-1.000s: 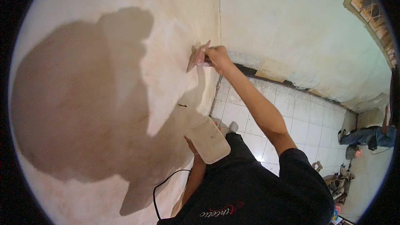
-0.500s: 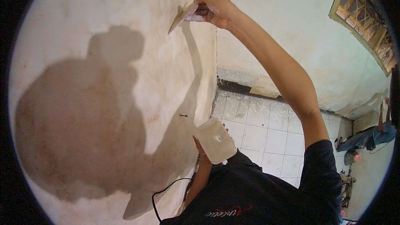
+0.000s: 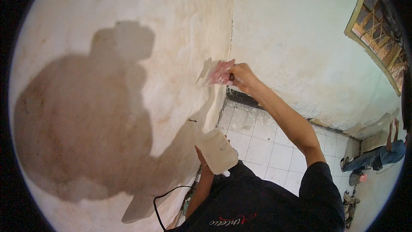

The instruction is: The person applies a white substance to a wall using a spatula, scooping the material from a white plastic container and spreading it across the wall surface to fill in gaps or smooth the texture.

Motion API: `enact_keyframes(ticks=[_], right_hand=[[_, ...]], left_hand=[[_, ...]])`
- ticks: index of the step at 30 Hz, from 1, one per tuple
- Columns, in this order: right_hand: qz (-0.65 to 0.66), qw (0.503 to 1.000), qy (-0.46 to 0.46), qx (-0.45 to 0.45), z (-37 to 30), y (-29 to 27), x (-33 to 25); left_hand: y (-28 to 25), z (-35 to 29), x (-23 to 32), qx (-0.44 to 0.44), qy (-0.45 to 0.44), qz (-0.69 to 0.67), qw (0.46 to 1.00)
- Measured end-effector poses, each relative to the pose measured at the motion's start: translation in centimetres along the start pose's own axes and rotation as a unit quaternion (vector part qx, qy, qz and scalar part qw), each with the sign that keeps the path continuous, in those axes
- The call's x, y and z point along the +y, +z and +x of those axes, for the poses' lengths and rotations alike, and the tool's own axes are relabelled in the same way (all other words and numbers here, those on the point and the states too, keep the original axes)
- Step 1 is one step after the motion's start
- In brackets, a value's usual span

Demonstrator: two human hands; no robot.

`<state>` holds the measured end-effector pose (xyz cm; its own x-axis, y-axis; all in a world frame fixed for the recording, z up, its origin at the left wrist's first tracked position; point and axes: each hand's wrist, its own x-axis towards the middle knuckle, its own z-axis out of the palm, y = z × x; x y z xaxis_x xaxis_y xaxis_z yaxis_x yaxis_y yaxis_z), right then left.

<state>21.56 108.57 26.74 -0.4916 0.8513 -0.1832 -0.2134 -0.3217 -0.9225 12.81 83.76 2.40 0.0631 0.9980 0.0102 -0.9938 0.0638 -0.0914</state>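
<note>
In my right hand (image 3: 243, 77) is a flat red putty spreader (image 3: 220, 73), smeared with white. Its far edge is at the stained, off-white wall (image 3: 171, 30) on the left, near the room's corner; whether it touches cannot be told. My fingers are closed round its near end. A pale wet-looking streak runs on the wall above the spreader. Lower down, my left hand (image 3: 201, 157) grips a rectangular off-white plastic tub (image 3: 218, 151) from beneath, its fingers showing at both sides. How full the tub is cannot be made out.
A pale green wall (image 3: 283, 38) meets the left wall at the corner. White floor tiles (image 3: 259, 150) lie below. A barred window (image 3: 377, 34) is at upper right. At far right another person (image 3: 380, 157) works at a wall. A black cable (image 3: 156, 206) hangs near my left arm.
My right hand has come down along the wall with the spreader, whose red face now shows. A pale streak has appeared above it. My left hand still holds the tub.
</note>
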Motion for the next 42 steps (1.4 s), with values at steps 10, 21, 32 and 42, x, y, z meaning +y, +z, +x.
enact_keyframes(ticks=[10, 21, 32, 42], right_hand=[[0.023, 0.994, -0.072, -0.077, 2.3, 5.9, -8.1], [0.070, 0.974, -0.181, -0.114, -0.1, 4.5, -16.8], [-0.100, 0.995, 0.016, 0.012, -2.5, 2.5, -1.0], [-0.014, 0.997, -0.048, -0.064, 1.0, 6.0, -3.2]], left_hand=[[-0.4, -0.3, -0.6, -0.002, -0.014, 0.105, 0.994], [0.2, -0.5, -0.7, -0.003, -0.017, 0.127, 0.992], [-1.2, -0.8, 0.2, 0.003, -0.016, 0.105, 0.994], [-1.5, -0.9, -0.4, 0.010, -0.002, 0.112, 0.994]])
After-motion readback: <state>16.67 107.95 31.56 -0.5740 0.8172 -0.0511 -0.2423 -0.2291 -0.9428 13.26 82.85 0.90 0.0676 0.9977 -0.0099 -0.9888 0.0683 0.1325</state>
